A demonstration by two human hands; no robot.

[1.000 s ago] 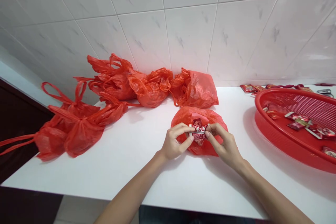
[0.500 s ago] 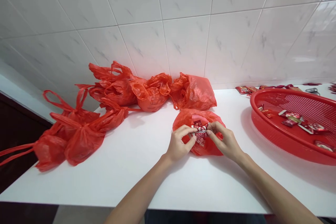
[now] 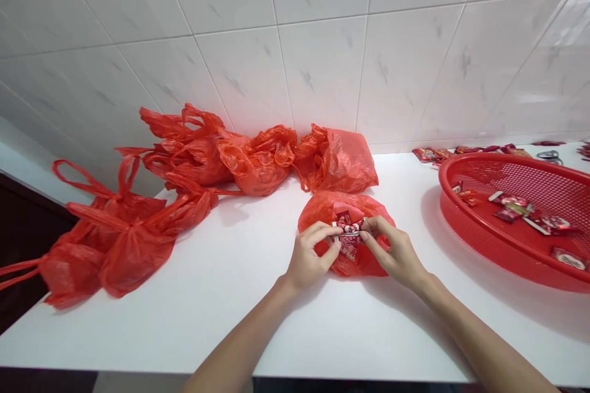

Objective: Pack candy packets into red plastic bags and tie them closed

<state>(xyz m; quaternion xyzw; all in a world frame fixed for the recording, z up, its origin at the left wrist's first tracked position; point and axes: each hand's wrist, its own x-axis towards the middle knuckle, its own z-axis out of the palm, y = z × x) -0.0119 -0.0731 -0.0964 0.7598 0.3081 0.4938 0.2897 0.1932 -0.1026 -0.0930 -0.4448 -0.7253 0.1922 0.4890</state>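
Observation:
A small red-and-white wrapped packet (image 3: 351, 229) is pinched at its two ends, by my left hand (image 3: 314, 253) on the left and my right hand (image 3: 395, 250) on the right. Both hands hold it over an open red plastic bag (image 3: 373, 201) lying on the white table (image 3: 230, 307). Beneath the packet, inside the bag, more dark red and pink printed wrappers (image 3: 350, 250) show, partly covered by my fingers.
Several knotted red bags (image 3: 138, 258) sit at the left and along the tiled wall. One fuller bag (image 3: 351, 159) lies behind the open one. A red mesh basket (image 3: 507, 245) with wrapped packets stands at the right; more packets (image 3: 431, 155) lie behind it.
The view has shifted slightly, so the bags at the left appear a little further left. Both hands keep their hold on the packet.

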